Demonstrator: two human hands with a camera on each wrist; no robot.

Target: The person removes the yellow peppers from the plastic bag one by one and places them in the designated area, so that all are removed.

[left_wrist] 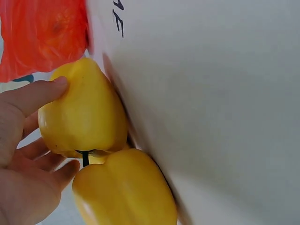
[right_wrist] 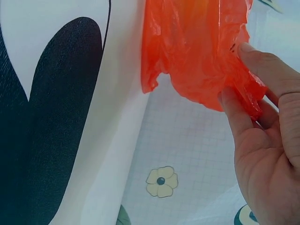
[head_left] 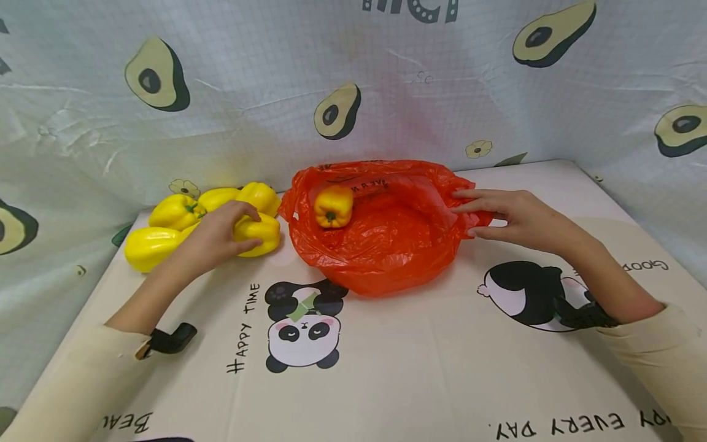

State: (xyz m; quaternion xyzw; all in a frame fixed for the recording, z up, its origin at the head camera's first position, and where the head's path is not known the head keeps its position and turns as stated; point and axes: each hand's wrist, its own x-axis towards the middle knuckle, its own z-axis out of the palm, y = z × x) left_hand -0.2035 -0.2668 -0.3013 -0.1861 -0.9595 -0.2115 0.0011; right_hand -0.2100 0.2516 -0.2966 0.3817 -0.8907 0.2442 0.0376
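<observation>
A yellow bell pepper [head_left: 264, 235] is in my left hand [head_left: 218, 233], at the front right of a group of peppers. In the left wrist view, the thumb lies on the held pepper [left_wrist: 86, 110] and the fingers reach behind it. Its stem points at a neighbouring pepper [left_wrist: 126, 190]. The red plastic bag [head_left: 386, 270] lies with its mouth spread wide, one yellow pepper [head_left: 334, 207] inside at the left. At the bag's right edge, my right hand [head_left: 521, 221] holds the crumpled plastic between thumb and fingers, as the right wrist view shows.
Several more yellow peppers [head_left: 175, 212] are bunched at the table's back left. A sheet with printed avocados [head_left: 337, 112] rises behind the table. The pale tablecloth [head_left: 397, 356] bears panda prints and lettering. A black strap end [head_left: 173, 339] sticks out at the left wrist.
</observation>
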